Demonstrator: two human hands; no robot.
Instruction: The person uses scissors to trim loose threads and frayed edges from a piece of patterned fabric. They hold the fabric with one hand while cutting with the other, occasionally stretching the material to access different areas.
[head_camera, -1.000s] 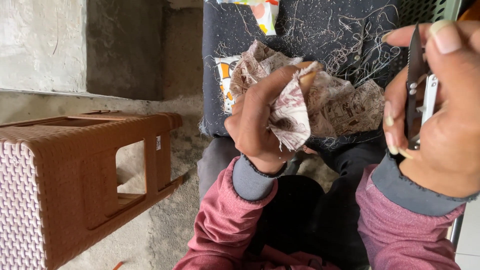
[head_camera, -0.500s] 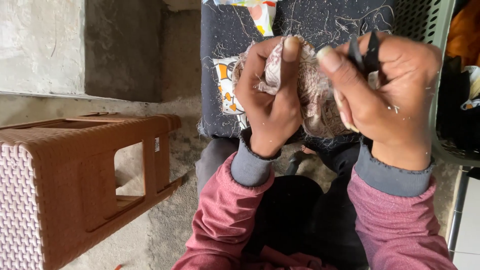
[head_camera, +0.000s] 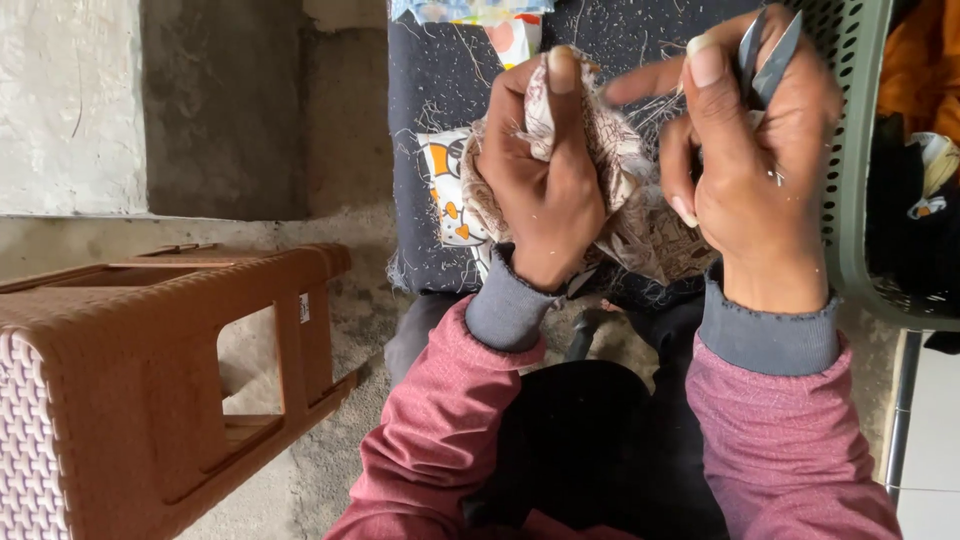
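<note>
Left hand (head_camera: 545, 185): closed in a fist round a bunched piece of patterned cloth (head_camera: 620, 190), thumb pressed along its top fold; the sleeve is dark red with a grey cuff
Right hand (head_camera: 750, 170): fingers curled round a small pair of thread snips (head_camera: 765, 55), the blades sticking up past the knuckles; forefinger stretched out toward the cloth, its tip touching the fabric beside the left thumb
Cloth: held up between both hands over the lap; most of it hangs just below and between them, resting against a dark cloth (head_camera: 430, 120) strewn with loose thread ends
Key relation: the gripped fold lies just to the left of the snips; the blades run upward, away from the fold, tips pointing off the cloth; the right hand is the nearer to the blades, the left to the fold
Around: green plastic basket (head_camera: 850, 200) at the right, touching the right hand's back; brown plastic stool (head_camera: 150, 370) on its side at the left, well apart; concrete floor (head_camera: 330, 470) beneath
</note>
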